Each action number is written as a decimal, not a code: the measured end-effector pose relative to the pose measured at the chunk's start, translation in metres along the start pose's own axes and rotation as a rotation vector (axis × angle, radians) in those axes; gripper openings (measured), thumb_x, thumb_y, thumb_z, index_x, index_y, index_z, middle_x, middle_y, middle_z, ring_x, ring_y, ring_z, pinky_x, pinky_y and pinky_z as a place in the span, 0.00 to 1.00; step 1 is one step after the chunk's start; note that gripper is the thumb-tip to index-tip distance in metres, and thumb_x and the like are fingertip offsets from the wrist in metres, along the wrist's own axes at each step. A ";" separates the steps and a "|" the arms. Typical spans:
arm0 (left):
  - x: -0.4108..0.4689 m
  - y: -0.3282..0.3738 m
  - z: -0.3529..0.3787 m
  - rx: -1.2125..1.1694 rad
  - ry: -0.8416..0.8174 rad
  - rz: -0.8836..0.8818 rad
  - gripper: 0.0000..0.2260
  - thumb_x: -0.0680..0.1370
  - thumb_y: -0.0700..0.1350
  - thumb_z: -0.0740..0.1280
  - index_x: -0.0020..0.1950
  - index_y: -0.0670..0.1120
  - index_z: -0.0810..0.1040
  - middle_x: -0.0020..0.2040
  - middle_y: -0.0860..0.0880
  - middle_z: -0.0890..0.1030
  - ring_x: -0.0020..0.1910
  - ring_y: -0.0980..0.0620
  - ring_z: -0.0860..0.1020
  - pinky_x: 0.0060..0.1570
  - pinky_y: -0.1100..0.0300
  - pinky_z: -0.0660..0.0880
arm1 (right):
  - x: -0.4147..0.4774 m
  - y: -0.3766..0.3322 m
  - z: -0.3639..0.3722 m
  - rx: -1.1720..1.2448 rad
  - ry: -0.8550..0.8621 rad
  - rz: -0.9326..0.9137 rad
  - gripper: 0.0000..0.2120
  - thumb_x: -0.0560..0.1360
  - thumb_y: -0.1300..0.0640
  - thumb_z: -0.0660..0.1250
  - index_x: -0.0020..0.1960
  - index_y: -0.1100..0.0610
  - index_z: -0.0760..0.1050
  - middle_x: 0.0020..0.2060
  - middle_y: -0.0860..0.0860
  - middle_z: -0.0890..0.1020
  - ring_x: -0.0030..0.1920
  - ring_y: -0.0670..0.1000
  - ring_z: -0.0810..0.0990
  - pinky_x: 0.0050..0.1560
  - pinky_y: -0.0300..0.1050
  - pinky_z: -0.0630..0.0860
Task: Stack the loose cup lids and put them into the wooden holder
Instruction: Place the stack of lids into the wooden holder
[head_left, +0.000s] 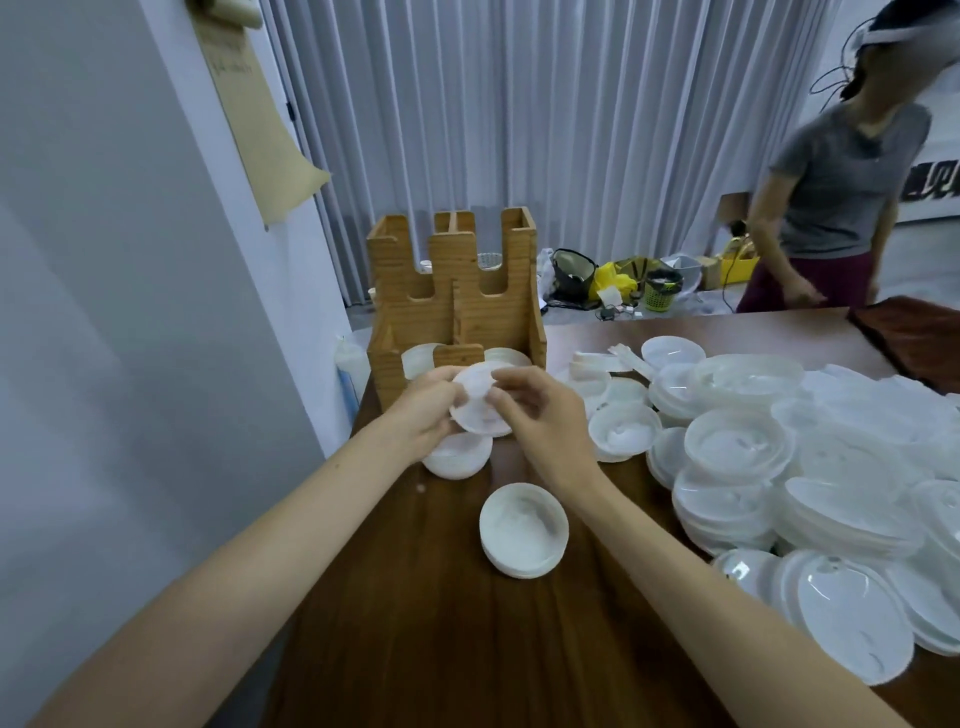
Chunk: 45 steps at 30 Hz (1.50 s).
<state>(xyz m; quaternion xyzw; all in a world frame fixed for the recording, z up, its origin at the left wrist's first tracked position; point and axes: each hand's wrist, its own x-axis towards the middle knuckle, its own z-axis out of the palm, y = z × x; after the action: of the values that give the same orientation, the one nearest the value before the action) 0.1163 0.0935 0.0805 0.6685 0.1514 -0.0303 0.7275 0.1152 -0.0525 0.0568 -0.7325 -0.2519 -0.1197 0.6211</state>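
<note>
Left hand: your left hand (426, 410) grips the lid (480, 402) at its left edge, with the fingers curled round the rim.
Right hand: your right hand (545, 421) pinches the same lid at its right edge, thumb pressed on the face and fingers curled over the upper rim.
Lid: one round white lid, tilted with its face toward you. You hold it off the table (441, 623) between both hands, just in front of the low front wall of the wooden holder (452, 301) and outside it.
Wooden holder: upright at the far left end of the table, split by a centre partition.
Stored lids: white stored lids (506, 357) lie in the front compartments on both sides of the partition.
Small stack: a small stack (457, 456) of white lids sits on the table directly under your left hand, partly hidden by it.
Near stack: a near stack (523, 530) sits closer to you, hollow side up, apart from both hands.
Heap of lids: a heap of lids (779, 467) in several sizes covers the right of the table; its nearest pieces lie just beside your right hand.
Surroundings: another person (831, 197) in a grey shirt stands by the far right end of the table, with a white curtain (519, 104) behind.
</note>
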 end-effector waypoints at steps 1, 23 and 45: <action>-0.002 -0.001 -0.005 0.071 0.064 0.033 0.18 0.76 0.29 0.56 0.63 0.39 0.73 0.56 0.39 0.77 0.53 0.45 0.77 0.44 0.57 0.78 | 0.002 0.001 0.000 -0.021 0.086 0.016 0.04 0.76 0.60 0.68 0.51 0.55 0.80 0.43 0.46 0.82 0.46 0.43 0.80 0.46 0.31 0.76; -0.015 -0.018 -0.039 1.061 0.119 0.631 0.38 0.69 0.62 0.70 0.74 0.51 0.60 0.74 0.52 0.63 0.72 0.52 0.59 0.69 0.53 0.59 | 0.028 0.005 0.020 0.294 -0.171 0.620 0.10 0.77 0.59 0.67 0.46 0.67 0.80 0.39 0.59 0.79 0.39 0.52 0.82 0.36 0.39 0.79; 0.008 -0.035 -0.046 1.060 0.057 0.417 0.39 0.67 0.60 0.73 0.73 0.56 0.59 0.70 0.49 0.67 0.68 0.50 0.63 0.64 0.53 0.67 | 0.032 0.035 0.023 -0.106 -0.214 0.745 0.09 0.77 0.64 0.66 0.56 0.59 0.79 0.43 0.58 0.82 0.37 0.51 0.80 0.34 0.41 0.79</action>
<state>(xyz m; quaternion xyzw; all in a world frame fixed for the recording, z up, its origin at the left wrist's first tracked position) 0.1074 0.1363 0.0417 0.9584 -0.0003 0.0600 0.2789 0.1566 -0.0265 0.0381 -0.8133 -0.0257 0.1780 0.5534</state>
